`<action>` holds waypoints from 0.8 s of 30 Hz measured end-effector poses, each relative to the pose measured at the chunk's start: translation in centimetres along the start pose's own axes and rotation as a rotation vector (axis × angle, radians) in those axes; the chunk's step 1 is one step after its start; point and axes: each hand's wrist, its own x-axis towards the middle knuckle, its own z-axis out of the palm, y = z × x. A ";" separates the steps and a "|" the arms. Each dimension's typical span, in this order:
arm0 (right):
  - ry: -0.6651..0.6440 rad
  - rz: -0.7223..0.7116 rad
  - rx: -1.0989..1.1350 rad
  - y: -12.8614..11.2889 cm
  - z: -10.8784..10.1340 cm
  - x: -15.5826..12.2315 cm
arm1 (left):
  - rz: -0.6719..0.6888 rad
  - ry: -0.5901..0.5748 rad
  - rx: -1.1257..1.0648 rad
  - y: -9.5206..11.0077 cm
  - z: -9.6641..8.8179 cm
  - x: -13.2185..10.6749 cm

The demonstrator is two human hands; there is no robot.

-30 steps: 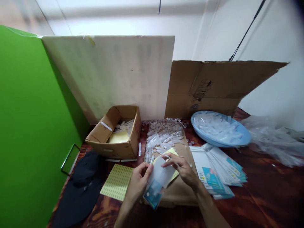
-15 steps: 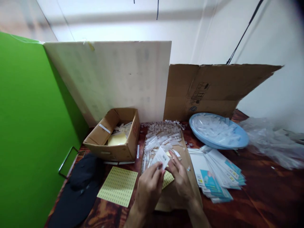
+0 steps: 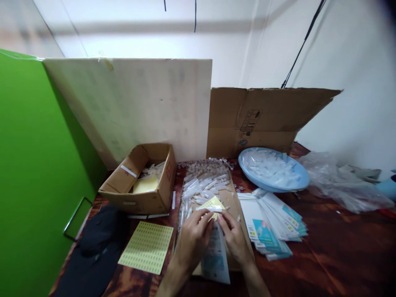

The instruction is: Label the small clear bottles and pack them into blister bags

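Note:
My left hand (image 3: 195, 233) and my right hand (image 3: 234, 234) are close together over a cardboard sheet (image 3: 244, 235). Both are closed, with fingertips pinching the upper end of a flat white-and-blue printed packet (image 3: 215, 258). Its lower part slants down toward me between my wrists. My fingers hide its top edge, and I cannot tell whether something small is also between them. Just beyond the fingertips lies a yellow sticker sheet (image 3: 214, 202), partly covered by a whitish strip (image 3: 204, 209). Clear plastic tubes (image 3: 201, 186) are heaped past it on the cardboard.
On the left are an open cardboard box (image 3: 130, 202) of small pieces, another yellow sticker sheet (image 3: 147, 247) and a black cap (image 3: 95, 243). To the right sit fanned packets (image 3: 272, 222), a blue basin (image 3: 255, 177) of clear plastic pieces and a plastic bag (image 3: 343, 185).
The packet has swung from pointing up and away to hanging down toward me. My hands have come together at its upper end. The whole view has shifted slightly.

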 end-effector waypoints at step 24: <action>-0.001 -0.038 -0.062 -1.6 -1.2 0.4 | -0.100 0.108 0.081 -6.5 -8.8 6.6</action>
